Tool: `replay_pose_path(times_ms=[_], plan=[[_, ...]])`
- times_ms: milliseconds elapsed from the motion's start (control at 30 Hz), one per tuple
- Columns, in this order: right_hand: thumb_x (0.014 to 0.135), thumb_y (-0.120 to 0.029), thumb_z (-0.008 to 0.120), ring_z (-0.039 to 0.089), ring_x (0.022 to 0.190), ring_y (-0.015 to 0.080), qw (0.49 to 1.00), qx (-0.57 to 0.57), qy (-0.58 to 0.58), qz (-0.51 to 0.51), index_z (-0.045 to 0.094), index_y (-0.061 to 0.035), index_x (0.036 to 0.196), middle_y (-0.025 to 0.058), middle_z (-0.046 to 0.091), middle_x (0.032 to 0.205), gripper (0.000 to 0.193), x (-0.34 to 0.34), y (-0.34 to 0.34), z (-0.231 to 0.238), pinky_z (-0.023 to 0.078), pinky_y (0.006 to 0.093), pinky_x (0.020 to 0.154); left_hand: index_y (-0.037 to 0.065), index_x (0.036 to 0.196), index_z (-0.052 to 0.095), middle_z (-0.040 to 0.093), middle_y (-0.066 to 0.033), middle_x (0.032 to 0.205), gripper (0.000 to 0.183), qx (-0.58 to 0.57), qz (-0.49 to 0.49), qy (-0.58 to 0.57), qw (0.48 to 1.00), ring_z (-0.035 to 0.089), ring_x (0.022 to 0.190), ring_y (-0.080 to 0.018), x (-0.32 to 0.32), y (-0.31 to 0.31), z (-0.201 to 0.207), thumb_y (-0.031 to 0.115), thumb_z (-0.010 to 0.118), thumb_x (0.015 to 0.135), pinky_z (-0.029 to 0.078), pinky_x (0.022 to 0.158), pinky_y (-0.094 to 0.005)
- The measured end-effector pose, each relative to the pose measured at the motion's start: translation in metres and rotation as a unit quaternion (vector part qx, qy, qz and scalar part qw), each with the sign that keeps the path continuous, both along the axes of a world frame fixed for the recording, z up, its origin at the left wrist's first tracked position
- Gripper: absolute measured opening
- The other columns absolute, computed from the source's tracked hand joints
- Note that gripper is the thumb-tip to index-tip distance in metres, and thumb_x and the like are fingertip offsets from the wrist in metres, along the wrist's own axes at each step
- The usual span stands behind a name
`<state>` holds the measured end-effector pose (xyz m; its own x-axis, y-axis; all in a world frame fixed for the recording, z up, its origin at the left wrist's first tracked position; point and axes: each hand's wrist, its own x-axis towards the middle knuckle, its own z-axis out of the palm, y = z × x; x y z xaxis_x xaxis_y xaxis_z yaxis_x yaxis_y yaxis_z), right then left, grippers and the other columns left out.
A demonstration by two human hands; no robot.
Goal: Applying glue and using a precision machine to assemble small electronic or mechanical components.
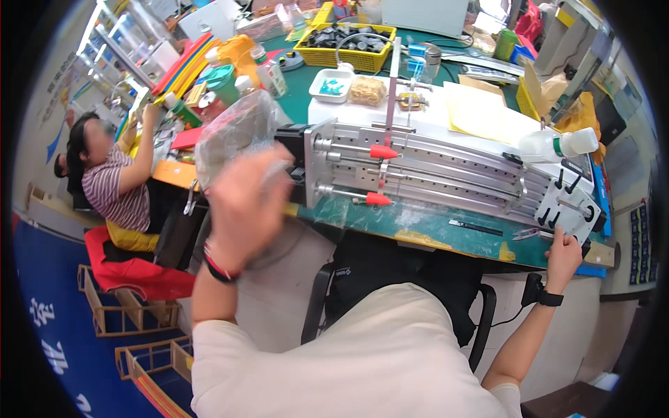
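My left hand is raised at the left end of a long metal machine, smeared by motion, so its fingers cannot be read. Just behind it a clear plastic bag stands on the bench; whether the hand touches it is unclear. At the machine's other end, my right hand is closed against the lower edge of a silver end plate with black levers. What its fingers pinch is hidden. Two red cone tips sit on rods along the machine, and a flat bar stands upright between them.
A dark cutter knife and small pliers lie along the green bench's front edge. Behind the machine are a white tray, a yellow basket of black parts and a white bottle. Another person works at the left.
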<state>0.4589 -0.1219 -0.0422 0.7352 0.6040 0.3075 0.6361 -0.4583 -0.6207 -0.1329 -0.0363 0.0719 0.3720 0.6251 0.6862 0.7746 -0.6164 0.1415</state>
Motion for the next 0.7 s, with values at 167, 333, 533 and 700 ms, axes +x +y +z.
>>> replay_pose_path(times_ms=[167, 333, 533, 700], plan=[[0.1, -0.032, 0.076, 0.068, 0.054, 0.016, 0.999, -0.036, 0.038, -0.016, 0.07, 0.0023, 0.074, 0.0079, 0.064, 0.058, 0.043, -0.009, -0.009, 0.013, 0.052, 0.0372, 0.05, 0.009, 0.107, 0.079, 0.078, -0.0069, 0.1, 0.017, -0.293, -0.399, -0.015, 0.869, 0.074, 0.087, -0.0266, 0.105, -0.032, -0.113, 0.011, 0.08, 0.09, 0.058, 0.073, -0.0407], [0.097, -0.022, 0.076, 0.072, 0.059, 0.0166, 0.966, 0.074, 0.244, 0.054, 0.074, 0.0017, 0.088, 0.0076, 0.073, 0.075, 0.026, -0.019, 0.003, 0.003, 0.057, 0.0316, 0.054, 0.002, 0.118, 0.077, 0.078, -0.0157, 0.104, 0.02, -0.534, -0.403, -0.067, 0.74, 0.075, 0.091, -0.0303, 0.176, -0.018, -0.238, 0.012, 0.071, 0.102, 0.059, 0.082, -0.0383], [0.098, -0.015, 0.074, 0.071, 0.061, 0.0158, 0.872, 0.182, 0.455, -0.012, 0.069, -0.0073, 0.088, 0.003, 0.07, 0.075, 0.013, -0.022, -0.004, 0.011, 0.054, 0.0286, 0.054, 0.004, 0.134, 0.071, 0.077, -0.0055, 0.121, 0.028, -0.697, -0.376, -0.142, 0.594, 0.069, 0.105, -0.012, 0.197, 0.005, -0.327, 0.016, 0.066, 0.109, 0.054, 0.095, -0.0298], [0.108, -0.015, 0.064, 0.049, 0.066, 0.0096, 0.788, 0.376, 0.482, -0.068, 0.053, -0.0128, 0.088, -0.0047, 0.047, 0.074, 0.023, -0.058, 0.023, -0.001, 0.044, 0.0314, 0.063, 0.005, 0.136, 0.069, 0.074, -0.0027, 0.125, 0.031, -0.706, -0.321, -0.143, 0.615, 0.066, 0.107, -0.0107, 0.199, 0.009, -0.337, 0.016, 0.07, 0.107, 0.051, 0.097, -0.0271]])
